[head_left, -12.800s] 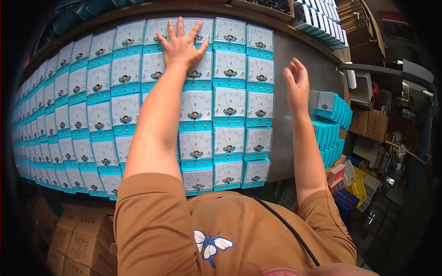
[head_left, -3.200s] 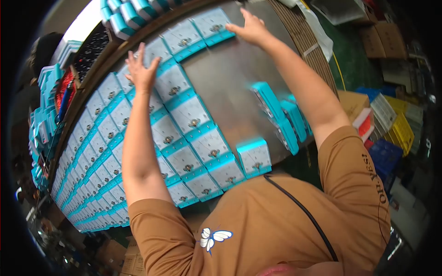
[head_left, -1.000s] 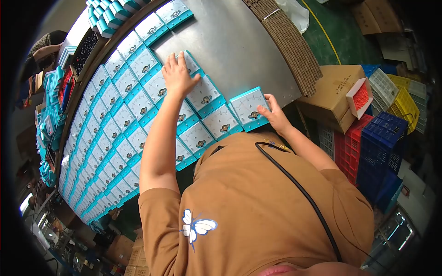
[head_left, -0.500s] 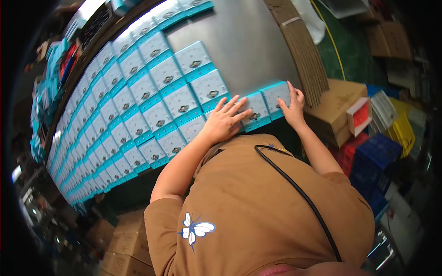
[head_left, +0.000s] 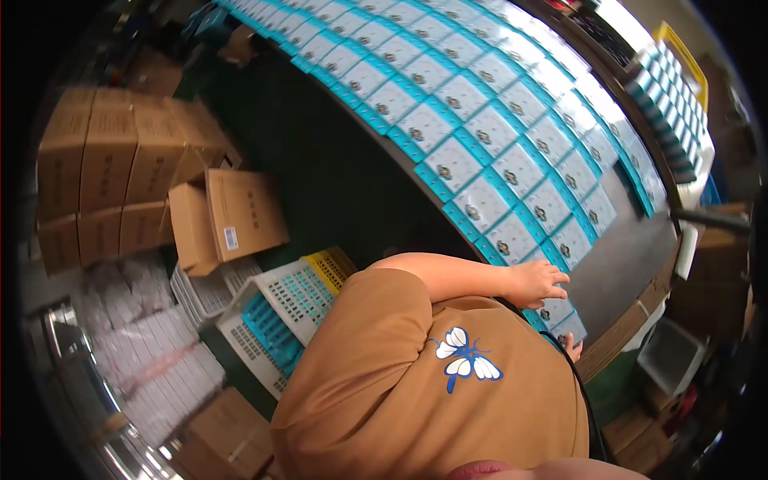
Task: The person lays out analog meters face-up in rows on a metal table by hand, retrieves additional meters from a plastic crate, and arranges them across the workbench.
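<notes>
Rows of panel meters (head_left: 512, 238) with white dial faces and teal strips lie tightly packed on a dark metal table (head_left: 612, 268). Over the near end of these rows is my left hand (head_left: 538, 284), fingers pointing right and slightly apart, with nothing visible in it. Whether it touches the meters under it is unclear. My right hand (head_left: 573, 347) shows only in part beyond my chest. Its fingers are at the edge of the end meter (head_left: 570, 326), apart rather than wrapped round it; the palm is hidden.
Stacked cartons (head_left: 108, 160) and an open carton (head_left: 248, 212) stand at left. Below is a white crate (head_left: 264, 352) with teal pieces, beside wrapped white stacks (head_left: 164, 360). Cardboard (head_left: 632, 328) lines the table's right end; a grey bin (head_left: 674, 356) sits beyond it.
The view has swung left, bringing the cartons and crate into sight. My left hand has lifted or shifted over the end meters; my right hand stays by the end meter, now mostly hidden.
</notes>
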`<act>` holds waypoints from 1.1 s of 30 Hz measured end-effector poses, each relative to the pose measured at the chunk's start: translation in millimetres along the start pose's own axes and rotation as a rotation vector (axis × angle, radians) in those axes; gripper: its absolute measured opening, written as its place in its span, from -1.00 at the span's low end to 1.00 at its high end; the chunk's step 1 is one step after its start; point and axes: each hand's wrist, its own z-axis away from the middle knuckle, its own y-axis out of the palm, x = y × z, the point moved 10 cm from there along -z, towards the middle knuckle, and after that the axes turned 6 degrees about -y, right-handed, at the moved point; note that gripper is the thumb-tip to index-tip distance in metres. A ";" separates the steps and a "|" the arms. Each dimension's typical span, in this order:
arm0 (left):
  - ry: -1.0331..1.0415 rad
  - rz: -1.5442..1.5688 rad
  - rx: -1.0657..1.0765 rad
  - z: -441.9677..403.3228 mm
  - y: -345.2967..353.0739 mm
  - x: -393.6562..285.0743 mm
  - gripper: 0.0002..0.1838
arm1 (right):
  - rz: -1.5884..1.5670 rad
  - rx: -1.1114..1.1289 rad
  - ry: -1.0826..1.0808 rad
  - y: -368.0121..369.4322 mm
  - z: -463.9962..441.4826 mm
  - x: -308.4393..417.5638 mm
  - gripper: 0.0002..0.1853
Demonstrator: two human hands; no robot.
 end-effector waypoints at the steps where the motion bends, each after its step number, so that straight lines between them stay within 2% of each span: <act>1: -0.036 0.015 -0.044 12.4 -15.6 4.5 -0.48 | -0.091 0.011 0.033 5.9 -20.8 -29.8 -0.08; 2: -0.091 0.040 -0.087 28.7 -33.9 9.6 -0.50 | -0.181 0.029 0.072 10.3 -45.4 -61.3 -0.08; 4: -0.191 0.097 -0.172 74.0 -68.7 14.4 -0.54 | -0.204 0.232 -0.009 15.2 -60.8 -57.8 -0.08; 6: -0.289 0.072 -0.308 135.1 -96.2 24.4 -0.57 | 0.037 0.328 0.138 5.5 -101.7 -92.8 -0.08; 7: -0.360 0.063 -0.360 170.5 -104.2 32.1 -0.58 | 0.160 0.375 0.209 2.8 -103.4 -80.9 -0.08; 8: -0.431 0.059 -0.416 207.5 -111.1 36.8 -0.59 | 0.264 0.112 0.099 -20.2 -108.6 -53.9 -0.08; 10: -0.636 0.129 -0.543 298.9 -131.0 41.5 -0.61 | 0.517 -0.462 -0.067 -69.2 -66.1 49.9 -0.07; 11: -0.743 0.121 -0.654 348.9 -134.6 40.2 -0.64 | 0.484 -0.447 -0.207 -63.9 -62.5 95.9 -0.16; 14: -1.130 0.247 -0.971 496.4 -116.1 35.4 -0.72 | -0.167 -0.122 -0.529 15.9 -30.6 235.8 -0.30; 15: -1.219 0.276 -1.072 537.2 -105.9 26.9 -0.75 | -0.241 0.065 -0.629 51.9 -13.5 283.4 -0.42; 16: -1.307 0.304 -1.174 576.4 -94.2 17.9 -0.77 | -0.321 0.223 -0.749 88.8 15.1 331.3 -0.46; 18: -1.391 0.396 -1.400 640.5 -64.8 -1.1 -0.80 | -0.194 0.497 -0.804 159.8 114.5 418.8 -0.52; 20: -1.367 0.365 -1.638 687.6 -35.6 -24.5 -0.83 | -0.158 0.807 -0.825 225.9 222.3 477.9 -0.53; 22: -1.333 0.353 -1.921 724.9 2.9 -55.1 -0.83 | -0.048 1.083 -0.990 283.9 321.2 517.4 -0.57; 23: -1.352 0.296 -2.036 741.0 28.7 -71.6 -0.81 | -0.020 1.220 -1.110 319.0 357.7 528.4 -0.60; 24: -1.372 0.237 -2.144 753.8 55.5 -90.4 -0.78 | 0.072 1.312 -1.104 335.8 416.5 534.5 -0.61; 25: -1.511 0.166 -2.253 764.9 82.2 -118.4 -0.73 | 0.137 1.448 -1.186 368.4 455.9 535.4 -0.62; 29: -2.171 -0.167 -2.514 772.2 213.7 -238.2 -0.53 | 0.548 1.657 -1.625 452.8 645.4 498.3 -0.64; 30: -2.365 -0.279 -2.557 767.0 241.2 -270.4 -0.46 | 0.462 1.827 -1.603 467.4 687.7 476.6 -0.64; 31: -2.693 -0.194 -2.463 762.3 275.7 -303.5 -0.39 | 0.586 1.982 -1.682 486.8 767.2 426.3 -0.60; 32: -2.992 -0.093 -2.301 758.4 295.3 -327.3 -0.32 | 0.665 2.020 -1.688 502.4 798.4 392.8 -0.59; 33: -3.068 0.026 -2.178 760.2 315.0 -325.6 -0.29 | 0.743 2.053 -1.693 514.9 822.3 360.4 -0.58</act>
